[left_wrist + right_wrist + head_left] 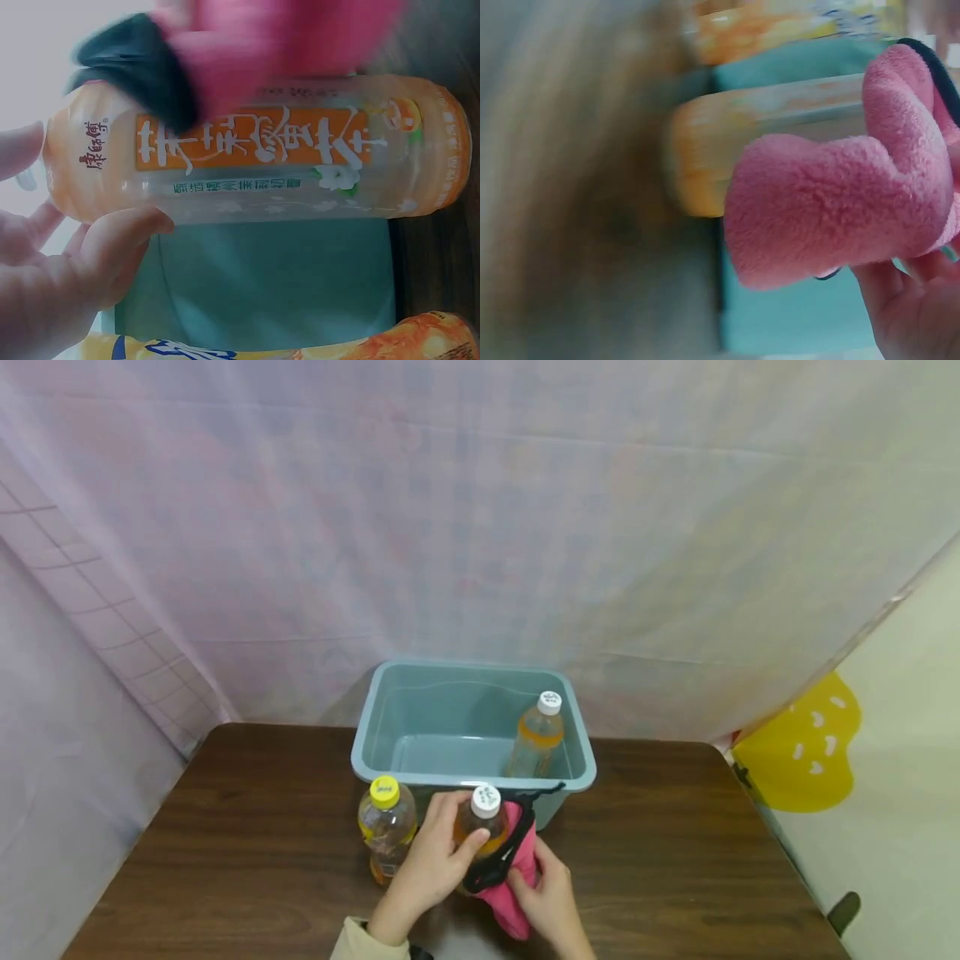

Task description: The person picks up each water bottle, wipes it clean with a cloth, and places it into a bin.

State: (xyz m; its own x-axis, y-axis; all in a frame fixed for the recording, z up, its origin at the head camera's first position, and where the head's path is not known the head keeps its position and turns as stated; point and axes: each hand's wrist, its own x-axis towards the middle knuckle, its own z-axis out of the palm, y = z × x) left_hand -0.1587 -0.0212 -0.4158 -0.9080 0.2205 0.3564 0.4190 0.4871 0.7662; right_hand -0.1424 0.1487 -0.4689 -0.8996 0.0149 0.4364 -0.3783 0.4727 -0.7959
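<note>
My left hand grips a clear bottle near its white cap. The bottle has an orange label and, in the head view, stands in front of the bin. My right hand pinches a pink plush cloth piece with black trim against the bottle's right side. In the right wrist view this pink plush piece partly covers the bottle, and part of my right hand shows at its edge. Left of my left hand stands a yellow-capped bottle.
Behind my hands a blue-green plastic bin stands on the dark wooden table. One white-capped bottle leans inside its right end. A pale curtain hangs behind the table.
</note>
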